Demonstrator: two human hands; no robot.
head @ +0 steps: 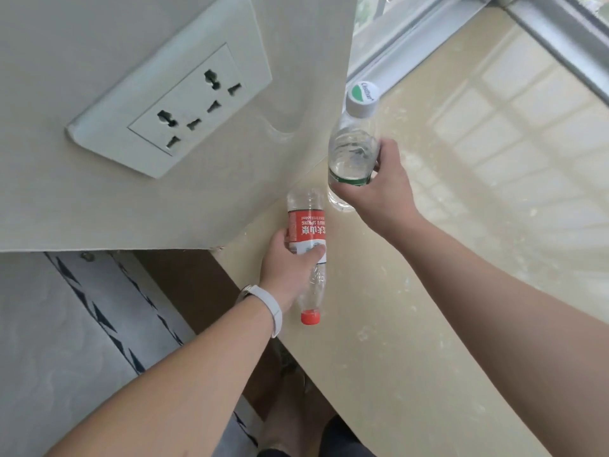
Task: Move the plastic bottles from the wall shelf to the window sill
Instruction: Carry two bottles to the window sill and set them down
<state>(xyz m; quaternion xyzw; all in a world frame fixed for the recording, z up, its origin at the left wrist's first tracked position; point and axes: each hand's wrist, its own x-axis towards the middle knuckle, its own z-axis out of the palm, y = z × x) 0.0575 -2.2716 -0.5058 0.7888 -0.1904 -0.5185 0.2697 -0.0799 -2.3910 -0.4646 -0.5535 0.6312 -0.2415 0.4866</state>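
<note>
Left hand (290,272) wrapped around red-label bottle (306,232), red cap (310,317) pointing at 6 o'clock, bottle low over the beige window sill (461,258); contact with it unclear. Right hand (379,189) at 1 o'clock from the left, gripping green-label bottle (352,153), white cap (361,96) toward 12. Wall socket (184,110) at 10 o'clock. White wristband (272,308) on left wrist.
</note>
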